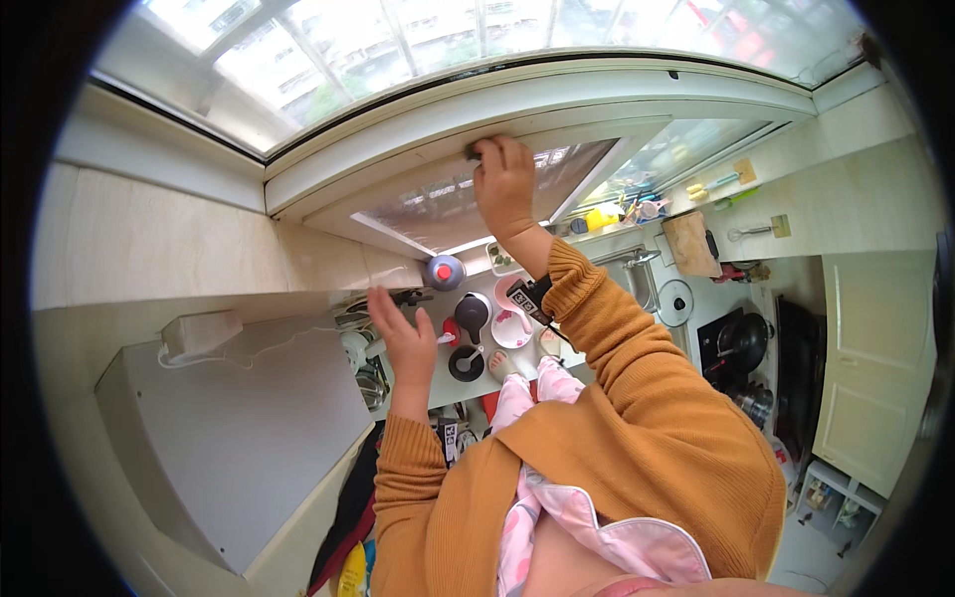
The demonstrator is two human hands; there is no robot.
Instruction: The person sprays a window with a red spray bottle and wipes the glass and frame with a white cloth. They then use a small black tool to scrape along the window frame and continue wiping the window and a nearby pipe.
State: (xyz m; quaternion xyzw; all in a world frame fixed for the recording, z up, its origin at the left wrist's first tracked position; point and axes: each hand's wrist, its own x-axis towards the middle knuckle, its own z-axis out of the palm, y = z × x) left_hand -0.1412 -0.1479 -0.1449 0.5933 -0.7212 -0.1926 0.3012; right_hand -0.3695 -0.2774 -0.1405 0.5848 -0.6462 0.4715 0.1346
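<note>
My right hand (pixel 505 183) is raised to the upper rail of the white window frame (pixel 425 168). Its fingers are curled over a small dark item (pixel 472 152), mostly hidden, so I cannot tell whether it is a cloth, a pad or a window part. Below the hand is the window's glass pane (pixel 440 209). My left hand (pixel 406 336) is lifted with its fingers apart and holds nothing, near the tiled wall edge (pixel 351 261). A bottle with a red cap (pixel 444 273) stands on the sill between the two hands.
Below lie a dark-lidded kettle (pixel 473 310), a pink-and-white bowl (pixel 511 328) and a black pot (pixel 466 363). A large grey appliance (pixel 246 418) fills the left. On the right are a sink (pixel 640 280), a glass lid (pixel 675 304), a cutting board (pixel 690 242) and a black wok (pixel 744 342).
</note>
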